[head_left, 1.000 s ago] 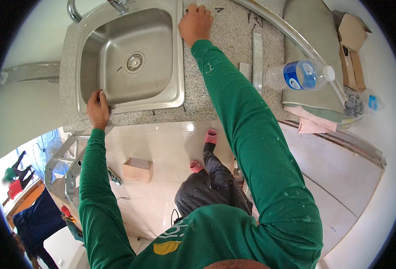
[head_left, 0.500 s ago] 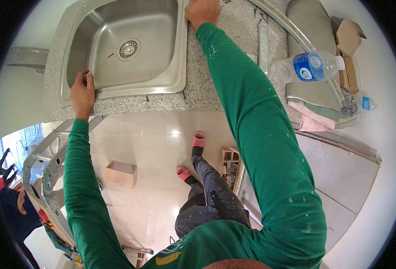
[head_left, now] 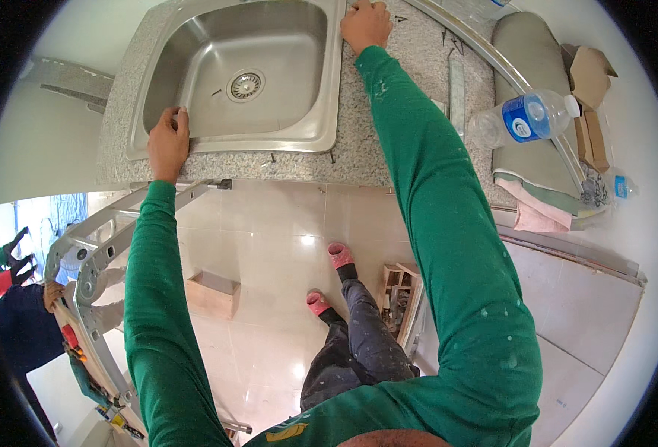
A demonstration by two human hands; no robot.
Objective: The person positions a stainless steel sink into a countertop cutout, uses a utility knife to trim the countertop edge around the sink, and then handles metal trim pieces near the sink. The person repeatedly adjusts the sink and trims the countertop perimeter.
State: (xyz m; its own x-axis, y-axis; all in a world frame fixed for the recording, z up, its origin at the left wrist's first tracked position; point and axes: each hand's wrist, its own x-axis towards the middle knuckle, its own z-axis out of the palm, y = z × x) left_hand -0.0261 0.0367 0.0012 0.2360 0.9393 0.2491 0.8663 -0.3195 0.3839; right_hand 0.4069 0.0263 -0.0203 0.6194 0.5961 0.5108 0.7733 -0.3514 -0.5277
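A stainless steel sink (head_left: 291,132) with a round drain strainer (head_left: 245,86) is set in a speckled stone countertop (head_left: 366,160). My left hand (head_left: 169,143) is closed at the near left rim, with fingertips over the inner edge. Toward the far right, my right hand (head_left: 367,27) rests at the right rim with its fingers curled. A dark screw (head_left: 216,92) lies in the basin, left of the strainer. Two more screws, one of them a standing screw (head_left: 272,159), are along the counter's front strip.
At the right, a plastic bottle (head_left: 526,118) lies near a metal strip (head_left: 457,93), a curved metal trim (head_left: 507,68) and a cardboard box (head_left: 591,82). Several screws sit beyond my right hand. Below left, a ladder (head_left: 94,261) has a co-worker's hand (head_left: 53,296) beside it. A box (head_left: 213,294) stands on the floor.
The whole view has shifted, so the sink and counter appear farther right and slightly higher. Both my hands stay at the sink's rim. The co-worker's hand now shows by the ladder.
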